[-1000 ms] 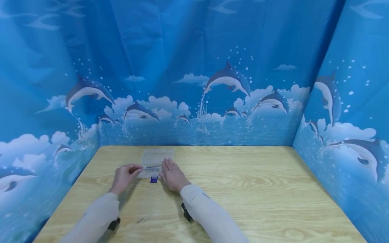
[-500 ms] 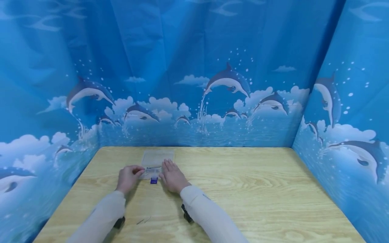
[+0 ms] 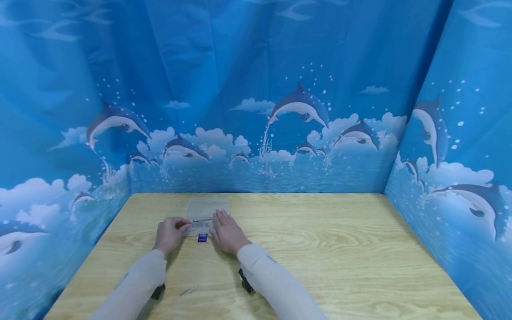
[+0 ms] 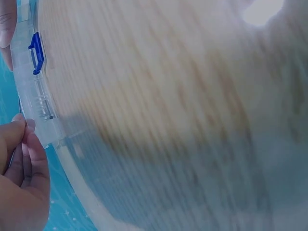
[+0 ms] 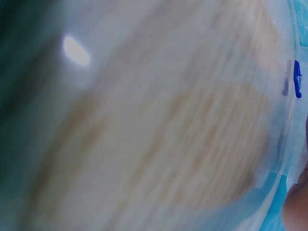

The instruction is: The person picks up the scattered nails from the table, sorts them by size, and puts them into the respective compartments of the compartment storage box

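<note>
A clear plastic case [image 3: 207, 206] lies with its lid raised at the back left of the table, a blue latch [image 3: 202, 238] at its front. Slim dark pieces [image 3: 202, 220] show inside it. My left hand [image 3: 170, 233] is at the case's left end; in the left wrist view its thumb and fingers pinch a thin dark rod [image 4: 12, 156], mostly hidden by the fingers. A row of small metallic pieces [image 4: 44, 107] shows through the case wall there. My right hand [image 3: 230, 234] rests along the right end of the case with its fingers straight.
Two thin slivers [image 3: 189, 290] lie on the wooden table [image 3: 320, 249] near its front, between the forearms. A blue dolphin-print curtain [image 3: 256, 133] stands behind the table and along its sides.
My left hand has shifted slightly to the right, nearer the case, keeping its pinch, and has held there for the last half second. The right hand stays in place.
</note>
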`<state>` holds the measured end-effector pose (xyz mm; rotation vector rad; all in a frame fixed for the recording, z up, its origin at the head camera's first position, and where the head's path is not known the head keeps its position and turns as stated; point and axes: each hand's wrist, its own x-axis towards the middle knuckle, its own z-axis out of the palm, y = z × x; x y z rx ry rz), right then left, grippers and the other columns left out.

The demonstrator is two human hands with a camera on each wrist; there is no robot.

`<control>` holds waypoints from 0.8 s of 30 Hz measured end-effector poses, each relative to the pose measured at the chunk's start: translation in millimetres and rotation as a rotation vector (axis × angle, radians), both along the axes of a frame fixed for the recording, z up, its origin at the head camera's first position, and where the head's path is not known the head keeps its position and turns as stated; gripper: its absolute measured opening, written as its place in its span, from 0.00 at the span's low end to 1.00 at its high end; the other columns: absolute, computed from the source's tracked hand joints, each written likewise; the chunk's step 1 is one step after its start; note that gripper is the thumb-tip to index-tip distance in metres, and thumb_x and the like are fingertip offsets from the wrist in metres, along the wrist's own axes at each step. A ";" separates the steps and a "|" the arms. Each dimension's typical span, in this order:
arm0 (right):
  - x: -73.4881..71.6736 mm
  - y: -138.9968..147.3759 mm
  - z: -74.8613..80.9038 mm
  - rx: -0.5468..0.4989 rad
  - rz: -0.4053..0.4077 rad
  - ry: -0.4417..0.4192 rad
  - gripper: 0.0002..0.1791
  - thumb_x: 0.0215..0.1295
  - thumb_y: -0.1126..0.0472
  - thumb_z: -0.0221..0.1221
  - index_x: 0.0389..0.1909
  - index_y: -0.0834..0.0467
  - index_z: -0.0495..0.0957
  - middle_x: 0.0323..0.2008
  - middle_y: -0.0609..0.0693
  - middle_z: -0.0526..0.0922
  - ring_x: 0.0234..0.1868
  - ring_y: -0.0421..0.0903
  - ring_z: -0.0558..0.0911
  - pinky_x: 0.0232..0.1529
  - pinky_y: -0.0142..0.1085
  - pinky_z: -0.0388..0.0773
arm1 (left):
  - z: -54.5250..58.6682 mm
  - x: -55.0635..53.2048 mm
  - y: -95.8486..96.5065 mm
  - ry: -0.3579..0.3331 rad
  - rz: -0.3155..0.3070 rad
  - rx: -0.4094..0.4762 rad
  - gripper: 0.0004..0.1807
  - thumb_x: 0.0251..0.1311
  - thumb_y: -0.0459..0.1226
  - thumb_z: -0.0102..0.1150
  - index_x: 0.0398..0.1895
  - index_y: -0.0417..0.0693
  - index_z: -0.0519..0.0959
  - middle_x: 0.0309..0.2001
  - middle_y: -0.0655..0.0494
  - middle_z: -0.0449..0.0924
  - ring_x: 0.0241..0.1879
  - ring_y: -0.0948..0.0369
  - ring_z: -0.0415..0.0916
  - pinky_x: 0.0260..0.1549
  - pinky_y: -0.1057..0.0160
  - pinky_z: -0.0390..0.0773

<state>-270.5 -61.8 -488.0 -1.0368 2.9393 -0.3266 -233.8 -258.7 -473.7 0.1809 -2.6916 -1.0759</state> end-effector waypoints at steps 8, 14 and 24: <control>0.0 0.2 -0.4 0.008 0.002 0.001 0.31 0.78 0.47 0.33 0.74 0.60 0.49 0.75 0.54 0.49 0.75 0.49 0.47 0.74 0.39 0.44 | 3.7 2.0 -0.6 -0.033 -0.014 0.005 0.05 0.61 0.31 0.61 0.38 0.40 0.84 0.40 0.44 0.85 0.41 0.50 0.80 0.43 0.50 0.80; 0.5 1.0 0.6 0.026 0.014 0.014 0.31 0.78 0.47 0.34 0.74 0.60 0.50 0.75 0.55 0.50 0.75 0.50 0.48 0.74 0.40 0.46 | 7.7 3.7 1.6 -0.032 -0.010 -0.016 0.05 0.60 0.30 0.61 0.37 0.39 0.85 0.38 0.44 0.85 0.41 0.49 0.81 0.42 0.49 0.79; 1.0 0.5 0.8 0.028 0.011 0.011 0.31 0.78 0.48 0.34 0.73 0.60 0.50 0.75 0.55 0.51 0.75 0.50 0.48 0.74 0.39 0.46 | 9.1 7.5 2.0 -0.029 -0.020 0.001 0.06 0.60 0.30 0.61 0.39 0.39 0.84 0.39 0.43 0.85 0.41 0.49 0.81 0.44 0.49 0.79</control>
